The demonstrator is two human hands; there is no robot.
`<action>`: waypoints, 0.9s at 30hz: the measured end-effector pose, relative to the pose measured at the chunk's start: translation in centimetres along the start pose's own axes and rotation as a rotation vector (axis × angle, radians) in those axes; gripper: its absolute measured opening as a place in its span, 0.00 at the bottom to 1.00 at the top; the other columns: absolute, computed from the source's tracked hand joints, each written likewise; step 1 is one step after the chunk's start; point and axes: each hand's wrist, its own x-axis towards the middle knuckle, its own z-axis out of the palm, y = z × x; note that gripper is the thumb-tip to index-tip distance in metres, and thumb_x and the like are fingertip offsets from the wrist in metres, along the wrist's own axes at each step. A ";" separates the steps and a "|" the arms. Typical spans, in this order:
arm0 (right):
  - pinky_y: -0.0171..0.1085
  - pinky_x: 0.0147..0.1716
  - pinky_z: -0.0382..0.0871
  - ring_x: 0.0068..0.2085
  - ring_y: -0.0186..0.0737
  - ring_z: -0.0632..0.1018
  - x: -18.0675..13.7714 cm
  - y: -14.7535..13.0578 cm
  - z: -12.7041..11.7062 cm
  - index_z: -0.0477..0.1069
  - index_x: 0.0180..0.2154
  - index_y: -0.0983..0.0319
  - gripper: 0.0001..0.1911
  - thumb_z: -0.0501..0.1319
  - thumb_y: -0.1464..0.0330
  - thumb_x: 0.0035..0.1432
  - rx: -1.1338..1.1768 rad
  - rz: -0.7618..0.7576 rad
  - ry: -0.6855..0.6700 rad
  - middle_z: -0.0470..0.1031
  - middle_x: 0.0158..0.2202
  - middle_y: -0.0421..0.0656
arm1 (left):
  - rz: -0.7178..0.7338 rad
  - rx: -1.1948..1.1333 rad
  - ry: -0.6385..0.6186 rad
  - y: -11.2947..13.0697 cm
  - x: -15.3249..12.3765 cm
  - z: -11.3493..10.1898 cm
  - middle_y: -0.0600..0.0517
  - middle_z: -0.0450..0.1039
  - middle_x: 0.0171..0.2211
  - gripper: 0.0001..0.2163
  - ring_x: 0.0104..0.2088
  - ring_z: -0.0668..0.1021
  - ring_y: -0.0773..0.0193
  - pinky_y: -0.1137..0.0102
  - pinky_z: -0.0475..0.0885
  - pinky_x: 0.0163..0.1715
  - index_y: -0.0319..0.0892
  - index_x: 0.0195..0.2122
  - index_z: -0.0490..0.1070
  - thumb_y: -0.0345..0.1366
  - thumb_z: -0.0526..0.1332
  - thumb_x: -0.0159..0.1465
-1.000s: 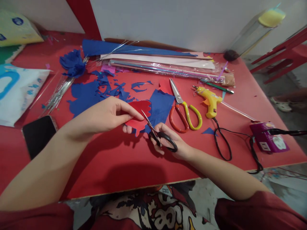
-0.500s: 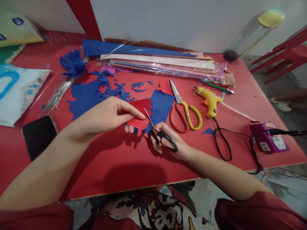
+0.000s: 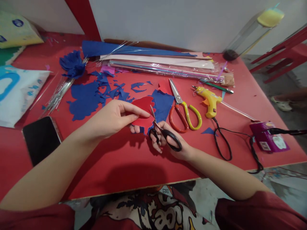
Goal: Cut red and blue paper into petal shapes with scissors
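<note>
Between the fingers of my left hand [image 3: 120, 116] is a red paper cutout [image 3: 144, 105] with a scalloped edge, held above the table. My right hand [image 3: 175, 140] grips black-handled scissors [image 3: 173, 140], their blades parted and touching the cutout's right edge. Just beyond lies a piece of blue paper [image 3: 163, 103]. Larger scissors with red and yellow handles [image 3: 183, 110] rest to the right, blades pointing away from me. Blue paper scraps [image 3: 117, 91] and a bigger blue sheet [image 3: 83, 100] are spread behind my left hand.
A yellow glue gun [image 3: 209, 99] and its black cable lie to the right, near a purple power box [image 3: 268, 137]. At left are a phone [image 3: 40, 140], metal wires [image 3: 59, 95] and a blue paper flower [image 3: 73, 64]. A tall clear container [image 3: 251, 36] stands at the back right.
My left hand and the red cutout have shifted slightly right. The black scissors have opened wider, and their tip has moved a little to the right along the edge.
</note>
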 end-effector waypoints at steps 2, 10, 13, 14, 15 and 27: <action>0.30 0.19 0.58 0.21 0.27 0.68 0.0 0.0 0.0 0.56 0.35 0.59 0.22 0.64 0.53 0.49 0.005 -0.003 -0.005 0.66 0.30 0.36 | 0.011 0.005 0.025 0.0 0.0 0.1 0.53 0.74 0.18 0.09 0.15 0.73 0.70 0.78 0.69 0.18 0.43 0.28 0.80 0.27 0.59 0.52; 0.31 0.19 0.59 0.20 0.28 0.68 0.1 0.2 -0.1 0.57 0.36 0.58 0.22 0.64 0.53 0.49 0.017 -0.025 0.029 0.66 0.29 0.36 | -0.051 -0.087 0.037 0.7 -0.4 1.2 0.53 0.77 0.22 0.10 0.14 0.72 0.74 0.79 0.71 0.18 0.41 0.30 0.79 0.24 0.58 0.53; 0.32 0.19 0.60 0.20 0.28 0.68 0.1 0.4 -0.2 0.57 0.36 0.58 0.21 0.63 0.53 0.50 0.015 -0.041 0.036 0.66 0.29 0.36 | -0.059 -0.063 0.046 0.6 -0.5 1.5 0.53 0.77 0.24 0.10 0.16 0.74 0.73 0.79 0.72 0.20 0.40 0.34 0.78 0.26 0.58 0.55; 0.32 0.19 0.60 0.20 0.28 0.68 0.1 0.4 -0.2 0.57 0.35 0.58 0.20 0.63 0.53 0.51 0.016 -0.047 0.036 0.66 0.29 0.36 | -0.055 -0.049 0.053 0.6 -0.6 1.6 0.53 0.77 0.24 0.10 0.16 0.74 0.73 0.78 0.73 0.21 0.40 0.35 0.78 0.26 0.58 0.55; 0.32 0.19 0.60 0.20 0.28 0.68 0.1 0.4 -0.3 0.57 0.35 0.58 0.20 0.62 0.54 0.51 0.018 -0.051 0.035 0.66 0.29 0.36 | -0.051 -0.034 0.058 0.6 -0.6 1.7 0.53 0.77 0.23 0.11 0.17 0.75 0.72 0.78 0.73 0.21 0.39 0.36 0.78 0.26 0.58 0.56; 0.32 0.19 0.60 0.19 0.27 0.67 0.2 0.2 0.0 0.57 0.35 0.58 0.21 0.63 0.53 0.50 0.018 -0.050 0.058 0.66 0.28 0.35 | 0.012 -0.100 0.069 -0.3 -0.5 2.5 0.57 0.71 0.14 0.12 0.18 0.75 0.71 0.77 0.73 0.23 0.37 0.37 0.77 0.24 0.57 0.57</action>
